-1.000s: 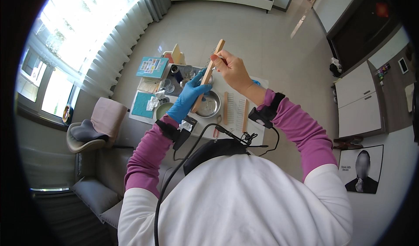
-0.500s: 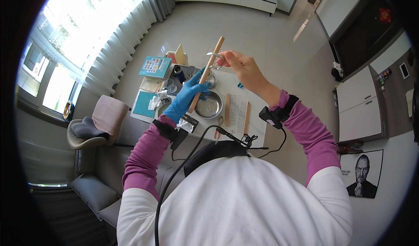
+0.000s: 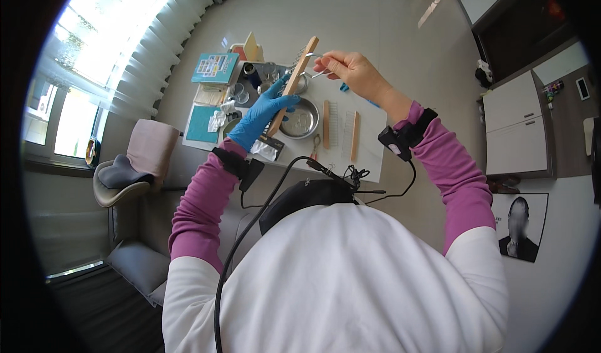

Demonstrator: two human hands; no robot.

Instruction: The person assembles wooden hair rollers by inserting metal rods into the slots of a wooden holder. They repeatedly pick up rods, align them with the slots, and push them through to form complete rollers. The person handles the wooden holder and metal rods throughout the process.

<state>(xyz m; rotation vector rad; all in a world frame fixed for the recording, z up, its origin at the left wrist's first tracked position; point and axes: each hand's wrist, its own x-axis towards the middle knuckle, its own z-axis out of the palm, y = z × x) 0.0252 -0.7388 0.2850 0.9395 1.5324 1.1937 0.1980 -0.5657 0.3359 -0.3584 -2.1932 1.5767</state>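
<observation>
My left hand [image 3: 261, 119], in a blue glove, is wrapped round a wooden bar [image 3: 296, 79] held up at a slant above the table. Thin metal pins stick out along the bar's left side. My bare right hand [image 3: 355, 74] pinches a thin, bent, shiny metal piece [image 3: 318, 73] with two curved arms; its exact kind is unclear. The arms reach the bar's upper part, but whether they touch it I cannot tell. Below, a round metal bowl [image 3: 293, 126] has small, thin items in it. Two similar pinned wooden strips, one left [image 3: 326, 124] and one right [image 3: 355, 137], lie beside the bowl.
A white table [image 3: 370, 149] carries a blue book [image 3: 214, 68], a teal pad [image 3: 203, 124], clear cups [image 3: 238, 93], crumpled tissue [image 3: 216, 121] and a red-handled tool [image 3: 314, 147]. A black cable [image 3: 233, 246] runs over my front. A chair [image 3: 150, 146] stands left.
My view has tipped further down. The metal piece in my right hand has turned and its two arms now look spread apart. My left hand keeps its hold on the bar.
</observation>
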